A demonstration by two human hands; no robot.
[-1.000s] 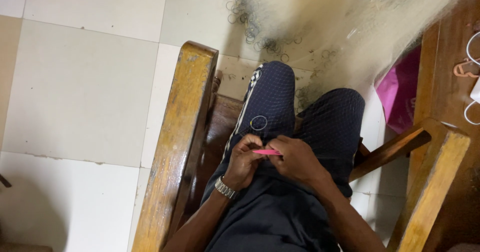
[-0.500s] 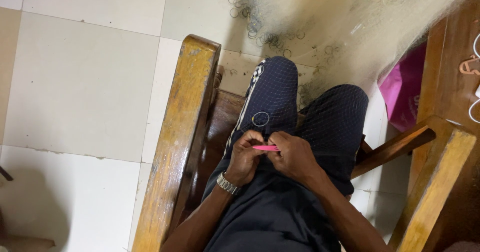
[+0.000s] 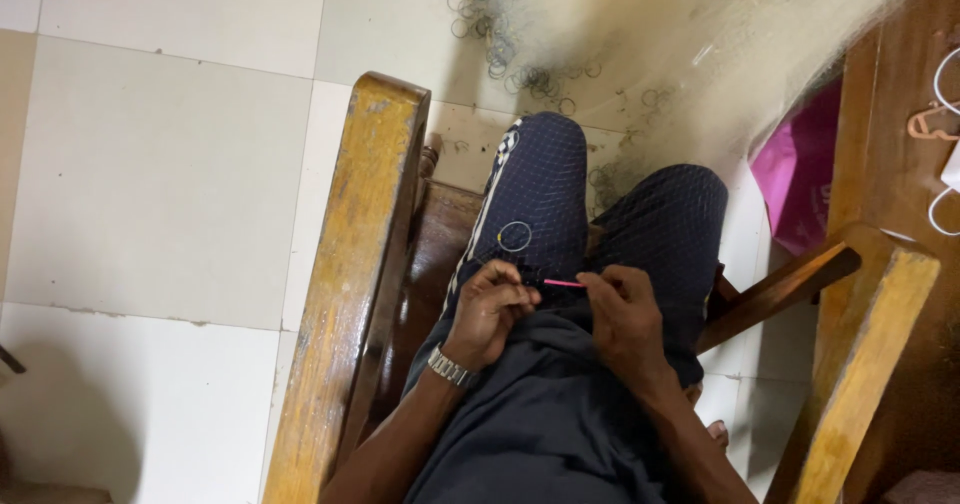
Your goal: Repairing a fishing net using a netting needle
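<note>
I am seated in a wooden armchair, looking down at my lap in dark blue dotted trousers [image 3: 545,199]. A thin pink needle-like tool [image 3: 565,283] is pinched in my right hand [image 3: 625,319] over my thighs. My left hand [image 3: 493,309], with a metal watch on its wrist, has its fingers curled close against the tool's left tip, pinching fine netting [image 3: 640,34] that drapes over my knees. Small rings line the net's edge, one [image 3: 514,236] lying on my left thigh.
A wooden armrest [image 3: 350,284] runs along my left, another [image 3: 860,364] on my right. Pale floor tiles [image 3: 160,164] lie to the left. A pink bag [image 3: 800,179] sits by a wooden table [image 3: 905,164] at right with white loops on it.
Both hands stay together over the lap; the pink tool has shifted slightly as the fingers work. The view has moved a little.
</note>
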